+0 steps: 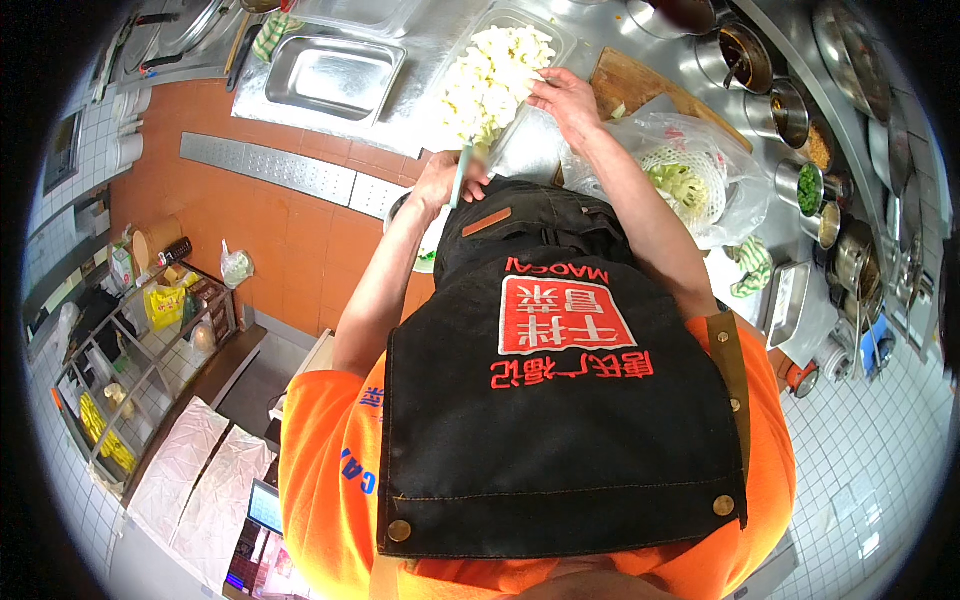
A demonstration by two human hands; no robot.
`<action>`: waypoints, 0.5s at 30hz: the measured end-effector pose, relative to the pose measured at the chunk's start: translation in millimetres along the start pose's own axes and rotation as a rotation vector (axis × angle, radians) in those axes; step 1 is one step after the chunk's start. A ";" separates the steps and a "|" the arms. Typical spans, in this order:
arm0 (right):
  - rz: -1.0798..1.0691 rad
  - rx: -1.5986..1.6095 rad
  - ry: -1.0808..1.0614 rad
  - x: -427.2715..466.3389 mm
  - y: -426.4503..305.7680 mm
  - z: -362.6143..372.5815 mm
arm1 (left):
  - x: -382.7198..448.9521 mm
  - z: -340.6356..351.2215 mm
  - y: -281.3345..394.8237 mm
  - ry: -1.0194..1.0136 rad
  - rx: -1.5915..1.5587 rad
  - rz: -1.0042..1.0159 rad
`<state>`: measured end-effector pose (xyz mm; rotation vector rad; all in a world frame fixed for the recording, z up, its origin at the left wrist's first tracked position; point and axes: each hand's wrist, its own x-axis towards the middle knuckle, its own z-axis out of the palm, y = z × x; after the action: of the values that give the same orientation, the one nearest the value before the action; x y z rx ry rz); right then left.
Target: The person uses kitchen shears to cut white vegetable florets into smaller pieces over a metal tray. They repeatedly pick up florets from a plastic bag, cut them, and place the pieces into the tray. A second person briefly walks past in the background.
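Observation:
My left hand (442,180) is closed around a slim pale-green tool (460,174), which looks like a small knife, close to the front of my black apron. A blurred patch hides part of its fingertips. Just beyond is a clear plastic tub (564,41) heaped with cut cauliflower florets (491,82). My right hand (566,103) reaches over the tub's right edge, fingers spread, fingertips against the florets. To the right of it, an opened clear plastic bag (739,199) holds a cauliflower head (679,187) with green leaves, in a white foam net.
A wooden cutting board (637,75) lies partly under the bag. An empty steel pan (334,79) stands on the counter's left. Steel pots (739,60) and a container of chopped greens (808,189) line the right side. Striped cloths (752,266) lie nearby.

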<state>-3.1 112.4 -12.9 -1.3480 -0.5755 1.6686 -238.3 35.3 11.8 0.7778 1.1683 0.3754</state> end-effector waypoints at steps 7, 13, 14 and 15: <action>-0.284 -0.091 -0.008 -2.1 7.0 17.1 | 10.2 31.7 1.0 0.082 0.077 -0.060; -0.229 -0.180 -0.058 -0.2 19.3 15.2 | 23.2 30.0 -4.3 0.080 0.210 -0.074; -0.208 -0.195 -0.046 1.1 20.3 13.7 | 27.1 29.1 -6.4 0.093 0.182 -0.059; -0.188 -0.210 -0.035 4.0 21.2 13.1 | 27.2 29.6 -4.4 0.108 0.154 -0.042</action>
<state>-22.7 107.4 -28.0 -1.3679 -0.8915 1.5134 -201.5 39.2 -4.6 0.8736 1.3245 0.2979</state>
